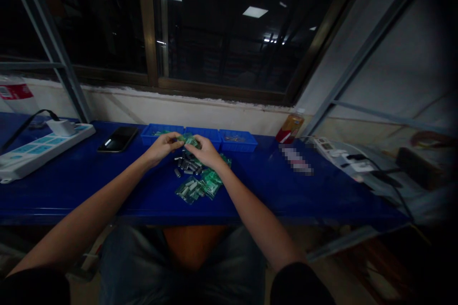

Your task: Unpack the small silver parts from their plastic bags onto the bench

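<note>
packet (191,141) of green film, clamped in both grips: left hand (162,148) on its left edge, right hand (207,152) on its right. best to pinch by the edges, hold tension even, avoid twisting. work low over the grey cylinders (191,167) just nearside of the grip; mind sleeves around the green packets (212,183) beside them. can't tell contents.

Green packet (191,140) partly hidden, bottle (17,92) cropped left
</note>
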`<act>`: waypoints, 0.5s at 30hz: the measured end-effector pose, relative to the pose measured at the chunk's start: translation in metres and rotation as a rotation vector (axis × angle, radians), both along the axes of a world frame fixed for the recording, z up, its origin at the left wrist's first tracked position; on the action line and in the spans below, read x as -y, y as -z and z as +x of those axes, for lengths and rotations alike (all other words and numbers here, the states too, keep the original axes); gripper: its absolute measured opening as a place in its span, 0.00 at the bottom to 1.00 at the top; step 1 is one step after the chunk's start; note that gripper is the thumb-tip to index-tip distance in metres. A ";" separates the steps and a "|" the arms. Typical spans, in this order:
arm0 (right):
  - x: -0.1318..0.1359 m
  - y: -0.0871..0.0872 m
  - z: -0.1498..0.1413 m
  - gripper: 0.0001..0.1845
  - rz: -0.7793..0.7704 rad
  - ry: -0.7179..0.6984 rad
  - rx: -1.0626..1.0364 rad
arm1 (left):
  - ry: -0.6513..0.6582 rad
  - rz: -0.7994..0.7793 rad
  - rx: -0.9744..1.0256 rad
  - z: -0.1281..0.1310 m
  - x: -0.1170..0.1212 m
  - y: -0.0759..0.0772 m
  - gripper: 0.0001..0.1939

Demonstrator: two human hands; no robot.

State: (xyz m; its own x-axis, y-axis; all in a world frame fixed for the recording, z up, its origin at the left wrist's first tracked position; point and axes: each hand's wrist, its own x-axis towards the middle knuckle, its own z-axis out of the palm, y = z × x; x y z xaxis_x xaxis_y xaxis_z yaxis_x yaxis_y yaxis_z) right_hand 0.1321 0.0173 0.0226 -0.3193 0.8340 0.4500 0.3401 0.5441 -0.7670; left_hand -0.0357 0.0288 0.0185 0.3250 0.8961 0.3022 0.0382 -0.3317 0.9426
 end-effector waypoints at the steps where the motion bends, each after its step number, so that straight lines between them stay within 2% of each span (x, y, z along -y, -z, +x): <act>1: 0.000 0.000 0.000 0.09 0.084 0.042 0.079 | -0.003 -0.006 -0.010 0.000 -0.001 0.000 0.09; 3: 0.000 0.002 0.001 0.08 0.214 0.108 0.199 | -0.023 -0.031 -0.017 -0.001 -0.002 0.001 0.08; 6: 0.004 0.004 0.001 0.07 0.327 0.143 0.315 | -0.058 -0.096 0.023 -0.004 -0.001 -0.002 0.07; 11: 0.013 -0.002 0.003 0.12 0.426 0.220 0.595 | 0.055 -0.208 0.062 -0.005 0.006 -0.008 0.10; 15: 0.019 -0.006 0.002 0.14 0.487 0.308 0.763 | 0.071 -0.171 -0.007 0.002 0.006 -0.001 0.11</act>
State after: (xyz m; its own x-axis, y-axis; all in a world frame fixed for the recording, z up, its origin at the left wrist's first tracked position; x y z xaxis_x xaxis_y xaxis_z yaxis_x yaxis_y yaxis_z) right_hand 0.1341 -0.0019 0.0285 -0.4676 0.7065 0.5312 0.8365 0.5478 0.0077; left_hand -0.0340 0.0230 0.0196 0.3910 0.9088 0.1455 0.0266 -0.1692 0.9852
